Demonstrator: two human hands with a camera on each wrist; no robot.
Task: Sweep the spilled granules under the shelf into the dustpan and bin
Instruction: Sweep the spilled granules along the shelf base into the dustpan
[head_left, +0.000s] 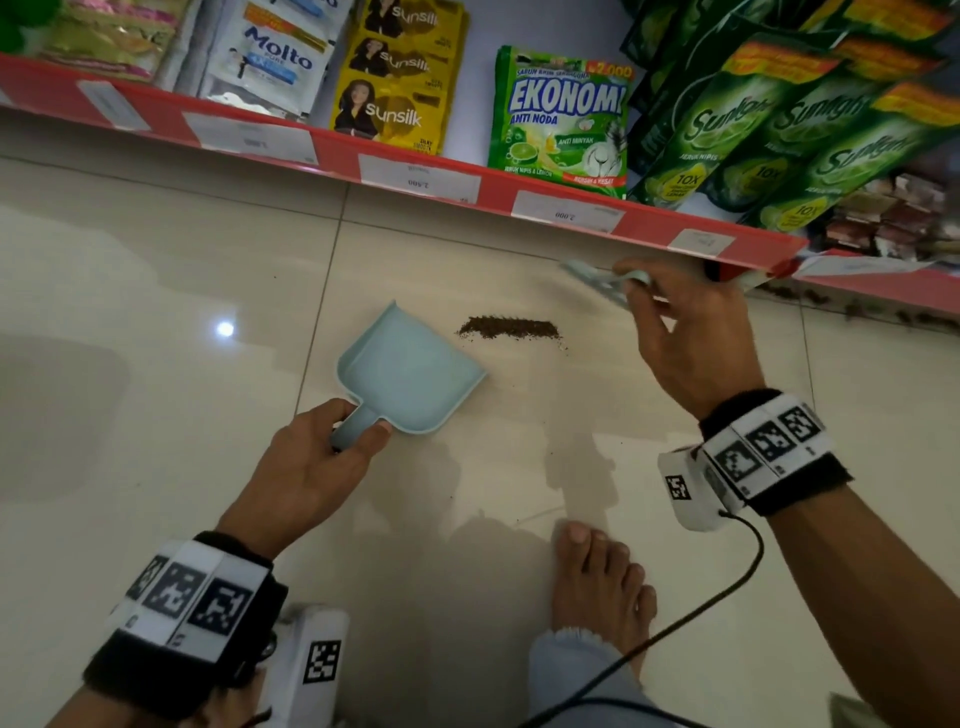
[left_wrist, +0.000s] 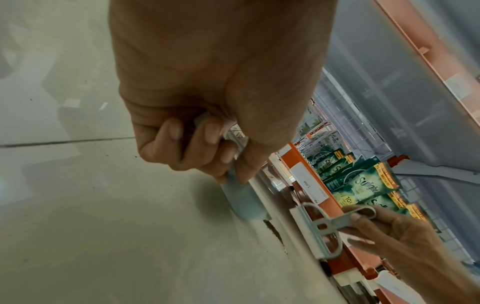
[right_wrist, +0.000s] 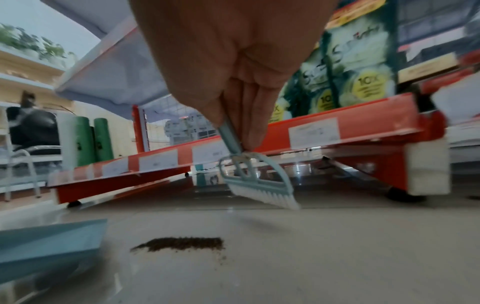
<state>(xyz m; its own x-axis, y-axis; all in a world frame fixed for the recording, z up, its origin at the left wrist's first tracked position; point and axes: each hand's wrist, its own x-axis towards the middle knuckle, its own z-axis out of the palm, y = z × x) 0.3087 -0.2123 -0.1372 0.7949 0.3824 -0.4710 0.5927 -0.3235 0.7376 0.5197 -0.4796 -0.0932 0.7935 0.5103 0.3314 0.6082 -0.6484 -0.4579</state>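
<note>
One dark ridge of granules (head_left: 509, 328) lies mid-frame, just beside the dustpan (head_left: 410, 371) lip. Left hand (head_left: 311, 462) grips its handle; right hand (head_left: 685, 332) pinches the brush (right_wrist: 259, 185), raised. Better to lower it behind the pile and draw leftward.

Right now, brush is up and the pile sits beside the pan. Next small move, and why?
Probably lower the brush behind the granule pile and sweep left into the dustpan. The right hand holds the brush raised near the shelf edge; the left hand grips the pan's handle, mouth facing the pile.
</note>
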